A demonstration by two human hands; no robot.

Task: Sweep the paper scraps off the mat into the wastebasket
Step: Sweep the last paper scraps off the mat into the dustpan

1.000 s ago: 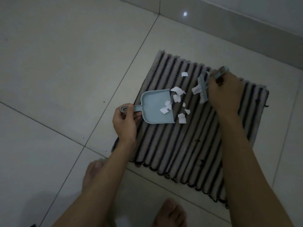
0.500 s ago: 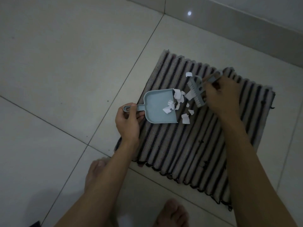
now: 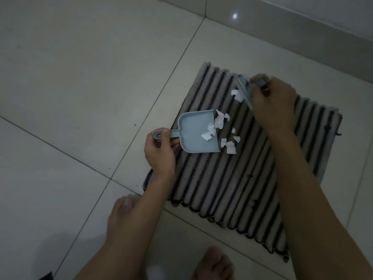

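Single head-worn wide-angle view, looking steeply down and forward from above the person, near the hands, mat [image 3: 252, 178] centre-right, floor [image 3: 80, 77] filling the left, wall base [image 3: 302, 27] along the top edge

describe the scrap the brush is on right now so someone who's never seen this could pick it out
Find the striped mat on the tiled floor, then the right hand near its far edge holding a small brush. The scrap is the white piece against the brush, apart from the cluster at the dustpan mouth.
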